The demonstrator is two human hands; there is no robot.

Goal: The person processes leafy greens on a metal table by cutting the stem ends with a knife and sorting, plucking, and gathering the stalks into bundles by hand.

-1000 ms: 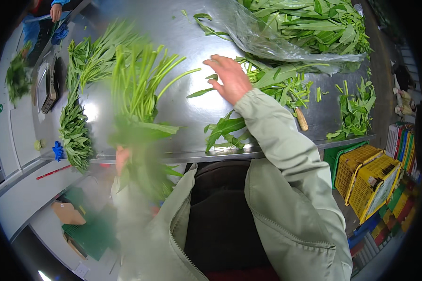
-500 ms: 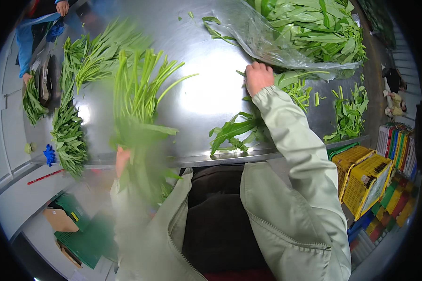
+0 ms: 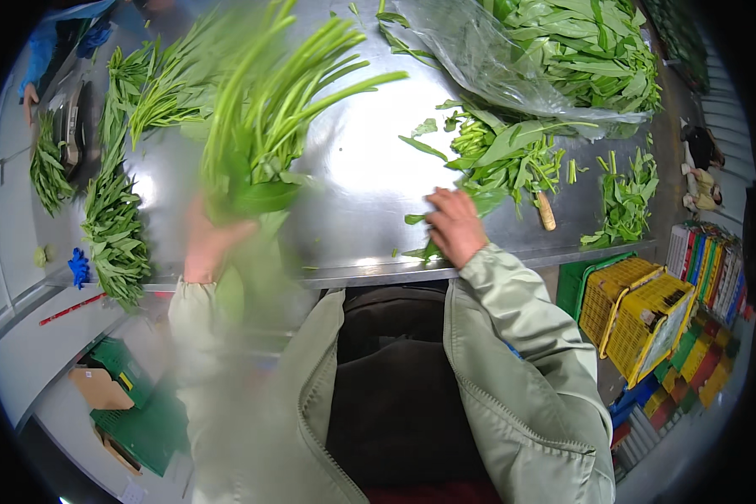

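A large bunch of leafy greens (image 3: 260,151) with long pale stems stands out over the steel table (image 3: 328,227); my left hand (image 3: 218,239) is closed around it, partly blurred and behind leaves. My right hand (image 3: 456,220), fingers curled, is on some loose leaves (image 3: 420,252) near the table's front edge. Beyond it lie a pile of cut stems and leaves (image 3: 496,155) and a wooden handle (image 3: 545,212) sticking out of them. A clear plastic bag (image 3: 470,63) with a big heap of greens (image 3: 580,59) lies at the back right.
Greens lie along the left (image 3: 113,235) and far right (image 3: 626,202). A blue glove (image 3: 79,268) is at the left. Another person's hand (image 3: 28,101) shows at the upper left. Yellow crates (image 3: 651,328) and green crates (image 3: 139,428) stand below table level.
My left hand has lifted the bunch forward and up. My right hand has drawn back from beside the bag toward the table's front edge. The co-worker's hand has shifted at the upper left.
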